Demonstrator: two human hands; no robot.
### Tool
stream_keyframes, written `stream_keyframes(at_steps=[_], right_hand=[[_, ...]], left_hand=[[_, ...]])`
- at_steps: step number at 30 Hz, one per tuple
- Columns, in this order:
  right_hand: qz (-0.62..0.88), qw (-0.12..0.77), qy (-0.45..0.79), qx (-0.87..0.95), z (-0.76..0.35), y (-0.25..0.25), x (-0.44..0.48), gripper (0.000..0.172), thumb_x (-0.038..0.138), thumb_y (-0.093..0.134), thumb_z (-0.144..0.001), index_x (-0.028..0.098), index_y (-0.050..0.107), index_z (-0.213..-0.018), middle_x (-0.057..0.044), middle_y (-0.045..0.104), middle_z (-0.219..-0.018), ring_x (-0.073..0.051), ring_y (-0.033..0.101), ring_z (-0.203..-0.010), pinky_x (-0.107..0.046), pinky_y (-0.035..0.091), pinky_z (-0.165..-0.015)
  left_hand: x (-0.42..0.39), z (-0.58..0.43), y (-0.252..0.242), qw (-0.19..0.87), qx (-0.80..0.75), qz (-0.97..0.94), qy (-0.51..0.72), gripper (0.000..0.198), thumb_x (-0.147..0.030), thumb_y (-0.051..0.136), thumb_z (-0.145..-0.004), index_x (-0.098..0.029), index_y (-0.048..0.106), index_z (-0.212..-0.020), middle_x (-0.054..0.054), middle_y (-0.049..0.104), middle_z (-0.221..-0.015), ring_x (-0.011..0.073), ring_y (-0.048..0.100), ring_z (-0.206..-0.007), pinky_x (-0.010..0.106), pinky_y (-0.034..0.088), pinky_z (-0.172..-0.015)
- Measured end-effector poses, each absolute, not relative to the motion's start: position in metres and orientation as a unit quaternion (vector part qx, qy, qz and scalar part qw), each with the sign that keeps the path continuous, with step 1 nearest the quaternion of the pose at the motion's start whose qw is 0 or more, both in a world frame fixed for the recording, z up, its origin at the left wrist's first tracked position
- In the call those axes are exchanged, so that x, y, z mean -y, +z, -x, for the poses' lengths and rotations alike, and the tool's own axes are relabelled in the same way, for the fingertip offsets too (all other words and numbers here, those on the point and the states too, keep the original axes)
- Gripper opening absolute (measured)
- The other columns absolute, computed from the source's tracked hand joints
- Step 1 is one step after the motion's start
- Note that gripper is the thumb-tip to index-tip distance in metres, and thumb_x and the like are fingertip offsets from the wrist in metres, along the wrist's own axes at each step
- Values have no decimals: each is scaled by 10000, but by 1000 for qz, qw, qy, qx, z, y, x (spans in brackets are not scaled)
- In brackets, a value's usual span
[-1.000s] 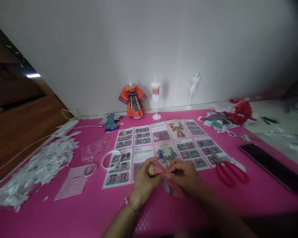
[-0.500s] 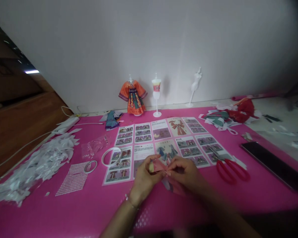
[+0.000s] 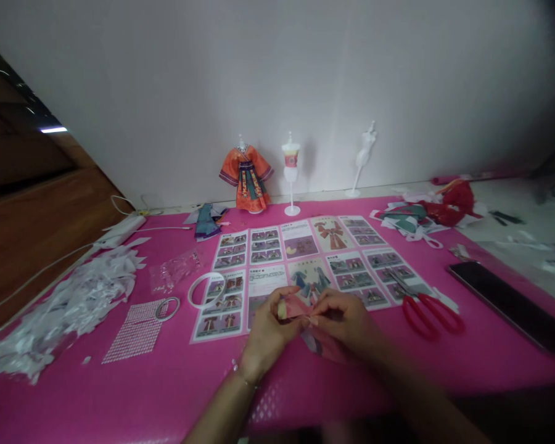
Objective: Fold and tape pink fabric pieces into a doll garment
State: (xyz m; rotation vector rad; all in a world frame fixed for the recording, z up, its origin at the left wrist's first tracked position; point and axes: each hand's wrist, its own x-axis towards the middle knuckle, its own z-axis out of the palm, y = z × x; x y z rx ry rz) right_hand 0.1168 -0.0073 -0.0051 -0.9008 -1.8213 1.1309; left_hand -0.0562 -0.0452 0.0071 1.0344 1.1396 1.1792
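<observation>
Both my hands pinch a small piece of pink fabric (image 3: 296, 305) with a pale yellow edge, held over the front of the printed instruction sheet (image 3: 264, 277). My left hand (image 3: 269, 327) has its fingers closed around the yellow-edged end. Close beside it, my right hand (image 3: 345, 320) grips the fabric between thumb and fingers. Part of the cloth hangs below my hands, pink with a greyish patch. Whether anything small sits between my fingertips is hidden. Right of my hands lie red-handled scissors (image 3: 430, 314), partly on the sheet.
Along the wall stand a doll form in an orange robe (image 3: 247, 179), one with a pink band (image 3: 291, 160) and a bare white form (image 3: 364, 154). Tape rolls (image 3: 192, 299), a gem sheet (image 3: 134, 333) and white scraps (image 3: 83, 296) lie left; a phone (image 3: 509, 305) right.
My view has shifted slightly, so the table things appear a little higher. My hands hold the pink fabric in nearly the same pose.
</observation>
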Motion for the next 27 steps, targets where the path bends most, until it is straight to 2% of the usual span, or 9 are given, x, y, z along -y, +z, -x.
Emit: stream_keyframes(at_steps=[9, 21, 27], right_hand=[[344, 401, 468, 708, -118, -6, 8, 89, 251, 668, -760, 192, 702, -702, -11, 596, -733, -154, 574, -693, -278, 421, -641], [354, 397, 471, 704, -117, -3, 9, 83, 236, 668, -745, 188, 688, -680, -18, 602, -738, -163, 582, -715, -289, 428, -671], [356, 393, 471, 705, -118, -4, 9, 83, 233, 665, -742, 192, 682, -671, -19, 606, -742, -168, 587, -732, -294, 437, -683]], left_hand=[[46, 57, 10, 588, -478, -423, 497, 540, -157, 772, -628, -150, 527, -1109, -84, 567, -599, 58, 474, -521, 173, 400, -537], [46, 57, 11, 618, -471, -395, 490, 605, -193, 819, -598, -155, 519, -1122, -39, 660, -684, 86, 584, -591, 203, 457, -613], [47, 56, 13, 610, -476, -402, 489, 561, -194, 806, -622, -168, 536, -1112, -49, 649, -668, 87, 586, -586, 205, 464, -613]])
